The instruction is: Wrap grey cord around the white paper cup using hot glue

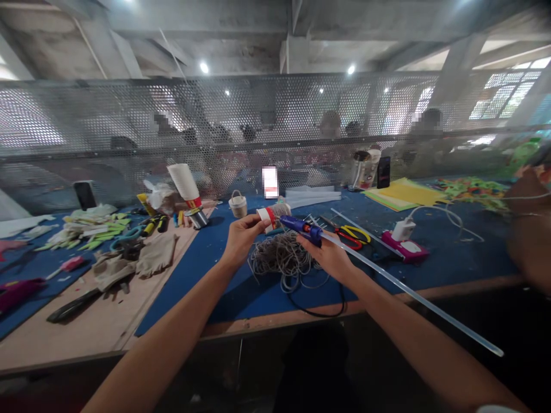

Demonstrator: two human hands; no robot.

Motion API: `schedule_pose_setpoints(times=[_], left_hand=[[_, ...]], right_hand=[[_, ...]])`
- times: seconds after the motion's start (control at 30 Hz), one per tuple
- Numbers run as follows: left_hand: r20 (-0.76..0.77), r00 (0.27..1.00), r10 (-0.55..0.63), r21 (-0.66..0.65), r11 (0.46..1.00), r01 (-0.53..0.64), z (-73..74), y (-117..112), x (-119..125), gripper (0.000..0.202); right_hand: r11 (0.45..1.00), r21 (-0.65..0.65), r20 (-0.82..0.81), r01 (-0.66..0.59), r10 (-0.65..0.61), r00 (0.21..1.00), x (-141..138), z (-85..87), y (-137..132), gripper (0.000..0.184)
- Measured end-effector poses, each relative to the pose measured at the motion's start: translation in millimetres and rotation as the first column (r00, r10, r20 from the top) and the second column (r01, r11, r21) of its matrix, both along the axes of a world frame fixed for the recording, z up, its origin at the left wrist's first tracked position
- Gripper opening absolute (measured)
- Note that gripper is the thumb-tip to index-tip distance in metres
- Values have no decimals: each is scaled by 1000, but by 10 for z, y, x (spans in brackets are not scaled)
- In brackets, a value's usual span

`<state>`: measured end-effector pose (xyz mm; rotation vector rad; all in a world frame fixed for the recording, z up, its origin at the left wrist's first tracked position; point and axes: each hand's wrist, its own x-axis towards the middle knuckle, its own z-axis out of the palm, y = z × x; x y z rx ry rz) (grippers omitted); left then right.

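My left hand (241,238) is closed on a paper cup (267,217), tipped on its side, white with a red band and partly wrapped in grey cord. In my right hand (330,255) is a blue glue gun (301,228), its nozzle close to the cup's side. A long clear glue stick (413,293) sticks out of the gun's back, over my right forearm. Below both hands lies a tangled heap of grey cord (282,255). Cannot tell whether the nozzle touches the cup.
Scissors (350,236) and a purple power strip (404,246) lie to the right. Behind stand a small cord-wrapped basket (237,205) and a lit phone (270,182). Leaning paper cups (184,180) and gloves (155,255) are at left. A perforated metal screen (293,109) closes off the back.
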<state>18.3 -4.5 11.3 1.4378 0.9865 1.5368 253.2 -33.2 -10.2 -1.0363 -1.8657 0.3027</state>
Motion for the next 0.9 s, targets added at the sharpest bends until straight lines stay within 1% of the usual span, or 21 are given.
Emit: schedule_pose_setpoints(times=[0.2, 0.37, 0.57, 0.7, 0.9], left_hand=[[4, 1000, -5, 17, 1000, 5, 15, -17, 11, 30], [-45, 999, -13, 32, 999, 14, 49, -44, 36, 33], [-123, 992, 23, 60, 998, -16, 87, -91, 55, 33], [-158, 987, 27, 99, 995, -11, 76, -95, 48, 29], [-201, 979, 14, 110, 994, 8, 54, -94, 61, 28]], right_hand=[[999, 28, -42, -37, 38, 998, -24, -19, 2, 34], [999, 35, -30, 1, 0, 1000, -33, -35, 8, 34], [999, 27, -19, 39, -38, 999, -25, -40, 18, 34], [997, 23, 7, 71, -71, 997, -21, -17, 17, 36], [997, 14, 14, 69, -69, 997, -10, 8, 8, 36]])
